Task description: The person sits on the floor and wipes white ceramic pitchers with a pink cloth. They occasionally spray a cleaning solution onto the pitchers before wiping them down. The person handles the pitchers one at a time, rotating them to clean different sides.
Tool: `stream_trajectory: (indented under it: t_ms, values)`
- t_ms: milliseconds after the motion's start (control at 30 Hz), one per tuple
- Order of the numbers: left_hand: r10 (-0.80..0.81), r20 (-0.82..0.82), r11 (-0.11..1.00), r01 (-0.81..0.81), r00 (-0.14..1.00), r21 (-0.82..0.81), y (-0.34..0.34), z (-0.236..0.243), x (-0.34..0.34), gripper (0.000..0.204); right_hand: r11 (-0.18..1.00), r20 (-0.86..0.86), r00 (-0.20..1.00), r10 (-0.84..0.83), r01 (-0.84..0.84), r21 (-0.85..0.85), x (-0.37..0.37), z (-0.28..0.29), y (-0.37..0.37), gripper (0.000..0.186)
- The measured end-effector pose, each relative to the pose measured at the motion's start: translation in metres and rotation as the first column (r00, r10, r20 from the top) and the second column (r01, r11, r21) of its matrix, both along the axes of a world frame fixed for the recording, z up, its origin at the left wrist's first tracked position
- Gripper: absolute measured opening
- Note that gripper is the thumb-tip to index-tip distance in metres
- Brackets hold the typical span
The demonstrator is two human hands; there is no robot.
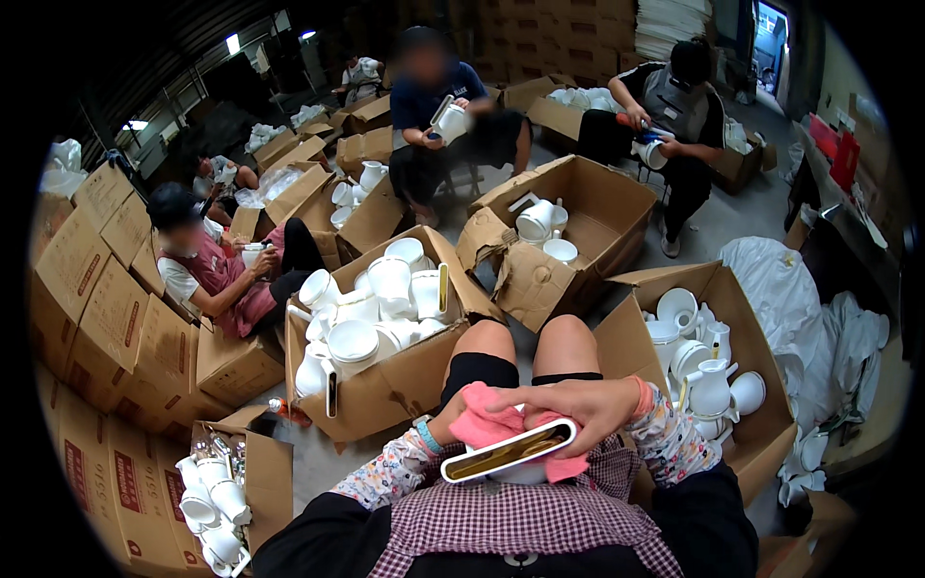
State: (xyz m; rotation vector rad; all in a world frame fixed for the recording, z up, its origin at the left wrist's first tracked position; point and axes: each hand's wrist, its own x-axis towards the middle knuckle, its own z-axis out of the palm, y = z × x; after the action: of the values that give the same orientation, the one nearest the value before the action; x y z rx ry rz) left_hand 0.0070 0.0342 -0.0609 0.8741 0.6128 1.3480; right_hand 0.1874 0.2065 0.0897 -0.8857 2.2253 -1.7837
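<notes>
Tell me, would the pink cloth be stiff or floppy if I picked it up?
Probably floppy: the cloth is bunched into soft folds. It's likely light too, since it looks like just fabric. It probably wouldn't roll, being crumpled rather than round.

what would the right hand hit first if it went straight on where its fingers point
Likely the pink cloth at its fingertips, then perhaps the left hand; depth is unclear.
</notes>
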Motion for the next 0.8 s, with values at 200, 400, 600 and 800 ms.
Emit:
stream_trajectory:
  t_ms: [200,400,600,800]
  values:
    - [0.342,-0.715,0.938,-0.262,0.610,0.225,-0.020,0.067,0.026,0.037,0.833,-0.171,0.819,-0.547,0.553,-0.015,0.012,-0.036,-0.019,0.081]
    - [0.396,-0.918,0.846,-0.402,0.034,0.350,-0.066,0.046,0.030,0.063,0.207,-0.252,0.176,-0.952,0.973,-0.104,-0.026,-0.088,-0.044,0.060]
    - [0.398,-0.915,0.847,-0.359,-0.063,0.393,-0.094,0.066,0.042,0.083,0.418,0.005,0.425,-0.905,0.892,-0.170,-0.047,-0.091,-0.037,0.066]
    - [0.422,-0.791,0.903,-0.287,0.442,0.321,-0.062,0.060,0.008,0.059,0.912,0.005,0.923,-0.385,0.381,-0.150,-0.029,-0.041,-0.004,0.085]
